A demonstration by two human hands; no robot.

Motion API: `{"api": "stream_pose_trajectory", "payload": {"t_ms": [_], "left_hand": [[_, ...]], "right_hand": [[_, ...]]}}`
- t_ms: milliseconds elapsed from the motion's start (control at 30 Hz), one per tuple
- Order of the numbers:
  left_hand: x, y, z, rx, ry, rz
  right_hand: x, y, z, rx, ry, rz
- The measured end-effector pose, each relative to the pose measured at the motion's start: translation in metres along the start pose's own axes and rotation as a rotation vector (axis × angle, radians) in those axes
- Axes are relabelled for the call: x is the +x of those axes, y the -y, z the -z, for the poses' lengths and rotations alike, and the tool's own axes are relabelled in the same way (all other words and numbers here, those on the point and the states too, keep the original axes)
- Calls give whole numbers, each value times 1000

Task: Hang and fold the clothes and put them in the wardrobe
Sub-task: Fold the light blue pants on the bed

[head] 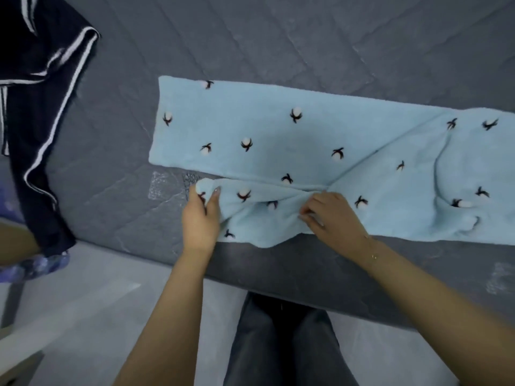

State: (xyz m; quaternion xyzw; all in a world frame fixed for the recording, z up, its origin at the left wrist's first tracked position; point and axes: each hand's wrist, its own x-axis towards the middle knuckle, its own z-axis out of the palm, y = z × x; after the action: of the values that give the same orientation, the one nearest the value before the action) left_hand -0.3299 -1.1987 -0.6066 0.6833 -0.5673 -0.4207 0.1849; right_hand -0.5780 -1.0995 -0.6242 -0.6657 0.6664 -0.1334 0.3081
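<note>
A pair of fluffy light blue trousers with small dark and white flower marks lies flat on the grey mattress. One leg stretches left along the far side; the near leg is bunched and twisted by the mattress edge. My left hand grips the cuff end of the near leg. My right hand pinches the same leg's fabric further right, near where the two legs meet.
A dark navy garment with white piping lies at the mattress's left, hanging over its edge. A blue patterned cloth shows below it. Pale floor and my dark trouser legs are at the front.
</note>
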Motion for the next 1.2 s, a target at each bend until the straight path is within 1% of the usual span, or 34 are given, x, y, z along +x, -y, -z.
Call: {"api": "stream_pose_trajectory", "payload": {"t_ms": [100, 167, 233, 300, 400, 467, 500, 533, 633, 667, 733, 833, 900, 933, 1000, 1033, 1067, 1133, 1200], "left_hand": [[9, -6, 26, -44, -167, -31], [19, -7, 38, -48, -217, -39], [29, -9, 44, -36, -195, -60], [38, -16, 46, -28, -175, -87], [51, -27, 50, -27, -170, -138], [60, -33, 54, -13, -170, -157], [66, -36, 57, -8, -168, -163], [72, -38, 60, -2, -172, -170], [96, -46, 72, 11, -194, -195], [105, -48, 76, 23, -193, -203], [126, -52, 83, 39, -178, -218], [170, -56, 88, 31, -164, -213], [204, -50, 83, 41, -118, -167], [221, -44, 78, 39, -67, -124], [246, -28, 69, 19, 78, -15], [256, -17, 67, 9, 155, 47], [255, -9, 64, 5, 204, 88], [256, 10, 69, 42, 249, 116], [250, 25, 79, 92, 320, 127]], "right_hand": [[-19, 3, 5, 90, 16, 17], [-22, 5, 7, 122, 25, 18], [-18, 7, 9, 163, -7, -5], [-6, 9, 14, 170, -87, -32], [27, 8, 26, 103, -219, -20], [55, 3, 36, 53, -257, -26], [70, 0, 42, 44, -245, -34], [84, -3, 47, 55, -196, -42], [123, -8, 58, 79, 35, -75], [134, -9, 58, 45, 75, -88], [155, -8, 58, 0, 69, -122], [186, -9, 64, 81, -17, -240], [206, -13, 66, 180, -41, -359], [215, -14, 65, 232, -20, -425], [228, -15, 57, 325, 60, -555], [236, -15, 48, 320, 70, -601], [237, -16, 46, 282, 38, -624], [246, -12, 37, 200, -59, -633], [255, -7, 33, 169, -33, -584]]}}
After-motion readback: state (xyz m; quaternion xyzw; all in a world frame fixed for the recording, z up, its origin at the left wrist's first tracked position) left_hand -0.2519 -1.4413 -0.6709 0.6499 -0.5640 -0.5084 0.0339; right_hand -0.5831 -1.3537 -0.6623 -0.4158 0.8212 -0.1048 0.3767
